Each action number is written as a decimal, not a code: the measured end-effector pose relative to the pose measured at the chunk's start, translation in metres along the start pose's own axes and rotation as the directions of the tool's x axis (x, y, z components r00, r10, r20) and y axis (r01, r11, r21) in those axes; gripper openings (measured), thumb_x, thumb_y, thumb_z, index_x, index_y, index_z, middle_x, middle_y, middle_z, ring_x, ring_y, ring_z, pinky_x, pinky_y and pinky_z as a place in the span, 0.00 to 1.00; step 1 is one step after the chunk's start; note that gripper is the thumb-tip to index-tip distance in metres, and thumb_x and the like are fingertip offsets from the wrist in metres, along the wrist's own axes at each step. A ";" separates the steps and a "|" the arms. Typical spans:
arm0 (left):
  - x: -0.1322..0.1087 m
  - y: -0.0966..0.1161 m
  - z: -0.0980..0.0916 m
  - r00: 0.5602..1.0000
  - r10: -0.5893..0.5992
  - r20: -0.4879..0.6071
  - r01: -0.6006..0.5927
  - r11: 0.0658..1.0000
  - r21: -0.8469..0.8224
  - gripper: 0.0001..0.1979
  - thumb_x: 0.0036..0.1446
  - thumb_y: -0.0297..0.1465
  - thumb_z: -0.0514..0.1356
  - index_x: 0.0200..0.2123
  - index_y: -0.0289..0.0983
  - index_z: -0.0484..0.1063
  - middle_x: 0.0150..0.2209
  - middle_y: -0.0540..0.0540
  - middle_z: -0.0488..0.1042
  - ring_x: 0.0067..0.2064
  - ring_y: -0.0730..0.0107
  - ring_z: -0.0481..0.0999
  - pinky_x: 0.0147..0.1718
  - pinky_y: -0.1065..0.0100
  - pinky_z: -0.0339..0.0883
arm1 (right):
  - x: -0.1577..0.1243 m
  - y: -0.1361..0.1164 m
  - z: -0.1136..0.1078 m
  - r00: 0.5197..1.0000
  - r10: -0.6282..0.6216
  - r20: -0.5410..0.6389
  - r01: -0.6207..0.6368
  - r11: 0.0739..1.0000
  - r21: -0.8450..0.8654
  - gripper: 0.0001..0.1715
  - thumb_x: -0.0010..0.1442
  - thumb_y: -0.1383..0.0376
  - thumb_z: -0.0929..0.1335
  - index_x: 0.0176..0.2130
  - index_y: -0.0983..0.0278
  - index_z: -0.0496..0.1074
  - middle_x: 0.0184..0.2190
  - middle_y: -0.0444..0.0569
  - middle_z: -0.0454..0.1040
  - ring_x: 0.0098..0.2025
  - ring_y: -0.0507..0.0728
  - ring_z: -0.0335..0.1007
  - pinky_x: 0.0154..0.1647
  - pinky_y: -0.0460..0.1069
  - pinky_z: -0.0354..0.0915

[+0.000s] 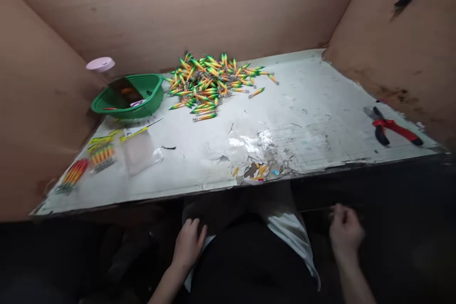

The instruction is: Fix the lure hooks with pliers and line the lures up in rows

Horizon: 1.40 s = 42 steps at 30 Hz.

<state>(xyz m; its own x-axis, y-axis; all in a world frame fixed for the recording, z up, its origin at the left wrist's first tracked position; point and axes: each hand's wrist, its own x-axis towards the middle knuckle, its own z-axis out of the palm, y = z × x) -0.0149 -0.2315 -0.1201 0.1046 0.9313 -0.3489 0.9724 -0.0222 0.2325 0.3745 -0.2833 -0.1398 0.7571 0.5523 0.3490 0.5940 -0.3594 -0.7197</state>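
My left hand (190,242) rests on my lap below the table edge, its thumb apart from the other fingers, with nothing seen in it. Off to the right, also below the edge, my right hand (346,229) hangs with its fingers curled in; blur hides whether anything small is between them. Neither hand touches the table. At the back lies a heap of green, yellow and orange fishing lures (210,80) with metal hooks. Red-handled pliers (397,129) lie at the right, nearest my right hand.
A green basin (151,104) with a dark piece and small items stands at the left, a pink round lid (100,63) beside it. In front lie a clear packet (138,152), packed lures (102,153) and red-yellow lures (73,174). Board walls (221,9) enclose the worn white tabletop (313,104).
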 end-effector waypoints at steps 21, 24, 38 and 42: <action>-0.041 -0.023 0.011 0.924 0.338 -0.182 -0.375 0.896 -0.240 0.14 0.64 0.37 0.51 0.42 0.39 0.75 0.35 0.45 0.78 0.34 0.62 0.80 0.32 0.64 0.73 | 0.073 -0.119 0.089 0.948 -0.193 0.253 0.221 0.971 -0.088 0.15 0.68 0.56 0.67 0.46 0.66 0.73 0.40 0.48 0.77 0.37 0.54 0.75 0.39 0.53 0.73; -0.042 -0.027 0.013 0.916 0.349 -0.196 -0.392 0.883 -0.259 0.14 0.64 0.37 0.52 0.43 0.39 0.75 0.36 0.44 0.78 0.36 0.62 0.80 0.33 0.64 0.74 | 0.072 -0.124 0.090 0.951 -0.165 0.262 0.202 0.972 -0.118 0.16 0.68 0.56 0.67 0.48 0.65 0.73 0.43 0.49 0.76 0.40 0.55 0.75 0.42 0.54 0.73; -0.048 -0.040 0.034 0.814 0.439 -0.380 -0.563 0.756 -0.334 0.11 0.66 0.36 0.54 0.42 0.41 0.76 0.35 0.45 0.80 0.36 0.64 0.82 0.34 0.69 0.77 | 0.064 -0.142 0.083 0.954 -0.064 0.293 0.156 0.940 -0.304 0.18 0.68 0.58 0.68 0.53 0.65 0.72 0.50 0.52 0.75 0.46 0.58 0.75 0.46 0.57 0.73; -0.043 -0.040 0.037 0.769 0.465 -0.439 -0.619 0.713 -0.330 0.13 0.68 0.38 0.53 0.44 0.41 0.76 0.36 0.44 0.80 0.36 0.65 0.83 0.34 0.70 0.77 | 0.064 -0.142 0.083 0.952 -0.051 0.301 0.158 0.926 -0.342 0.17 0.68 0.58 0.68 0.52 0.65 0.72 0.49 0.51 0.75 0.45 0.57 0.75 0.45 0.56 0.74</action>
<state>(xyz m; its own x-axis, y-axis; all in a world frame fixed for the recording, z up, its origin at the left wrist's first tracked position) -0.0504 -0.2840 -0.1483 0.4408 0.8654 0.2382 0.5594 -0.4724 0.6812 0.3163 -0.1347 -0.0649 0.6090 0.7705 0.1884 0.7626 -0.5035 -0.4061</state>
